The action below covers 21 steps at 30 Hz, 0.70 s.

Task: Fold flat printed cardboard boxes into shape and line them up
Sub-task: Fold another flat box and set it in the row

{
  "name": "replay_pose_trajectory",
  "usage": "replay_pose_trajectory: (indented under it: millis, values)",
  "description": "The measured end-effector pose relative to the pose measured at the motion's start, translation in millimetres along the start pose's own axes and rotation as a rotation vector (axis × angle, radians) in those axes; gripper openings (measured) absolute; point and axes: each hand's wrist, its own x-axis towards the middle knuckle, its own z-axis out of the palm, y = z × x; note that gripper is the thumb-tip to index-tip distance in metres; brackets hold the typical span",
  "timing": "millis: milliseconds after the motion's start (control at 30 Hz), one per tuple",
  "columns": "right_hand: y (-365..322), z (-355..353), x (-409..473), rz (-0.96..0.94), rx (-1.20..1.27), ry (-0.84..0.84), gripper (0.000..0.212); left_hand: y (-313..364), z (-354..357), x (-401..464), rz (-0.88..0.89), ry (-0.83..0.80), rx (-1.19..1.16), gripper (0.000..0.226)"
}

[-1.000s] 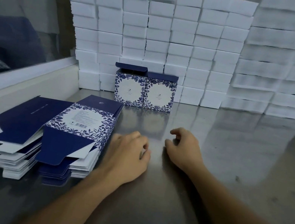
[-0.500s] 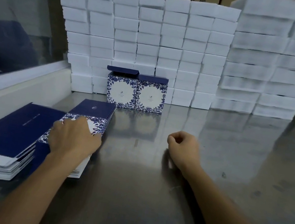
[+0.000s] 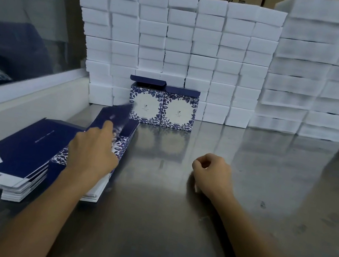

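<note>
Blue floral flat box [image 3: 113,118], far end tilted up

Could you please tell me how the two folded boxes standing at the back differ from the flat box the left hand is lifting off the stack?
The two folded boxes stand upright as finished cubes, untouched; the flat box is still collapsed and tilted, its far end raised. The folded boxes rest on the steel table against the white foam blocks; the flat box is held by the left hand over the stack of blanks. Both share the navy and blue floral print.
</note>
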Motion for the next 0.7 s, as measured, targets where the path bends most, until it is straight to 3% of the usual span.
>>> replay_pose_trajectory:
  millis: [133, 267, 367, 500, 700]
  values:
    - [3.3, -3.9, 0.3, 0.012, 0.137, 0.031, 0.015, 3.0, 4.3, -6.1, -0.079, 0.005, -0.098, 0.034]
    - [5.4, -5.8, -2.9, -0.004, 0.228, 0.017, 0.016, 13.4, 4.4, -11.8, -0.006, 0.186, -0.072, 0.032]
    - [3.6, -5.2, -5.5, -0.035, 0.233, -0.016, 0.016, 17.4, -4.6, -13.0, 0.142, 0.406, -0.114, 0.045]
    - [-5.8, -5.4, -14.3, -0.110, 0.335, -0.028, 0.016, 27.9, -9.3, -18.1, 0.481, 0.607, -0.159, 0.050]
    - [-36.6, 2.4, -32.9, 0.075, 0.934, -0.454, 0.037, 66.6, 15.1, -48.1, 0.785, 0.524, -0.234, 0.029]
